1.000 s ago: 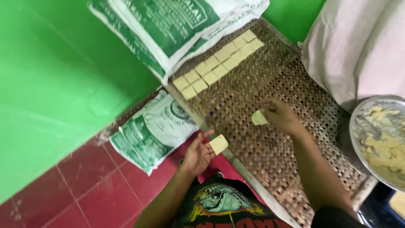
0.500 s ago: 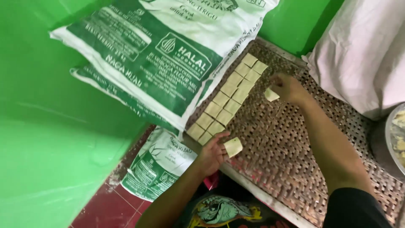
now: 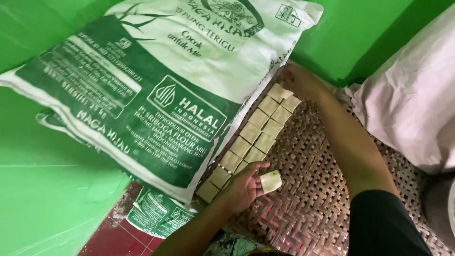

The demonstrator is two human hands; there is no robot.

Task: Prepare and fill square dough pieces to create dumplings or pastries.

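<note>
Green wall (image 3: 52,189) bounds 9 to 12 o'clock. Large green-white sack (image 3: 156,85) overhangs woven tray (image 3: 313,189) left edge. White cloth bundle (image 3: 412,109) crowds 3 o'clock; bare weave open centre-right. Double row of pale dough squares (image 3: 258,132) runs along sack. Right hand (image 3: 298,80) outstretched at 12 o'clock, fingers pressing far-end square. Left hand (image 3: 244,187) near 6 o'clock, fingers pinching single square (image 3: 270,181).
</note>
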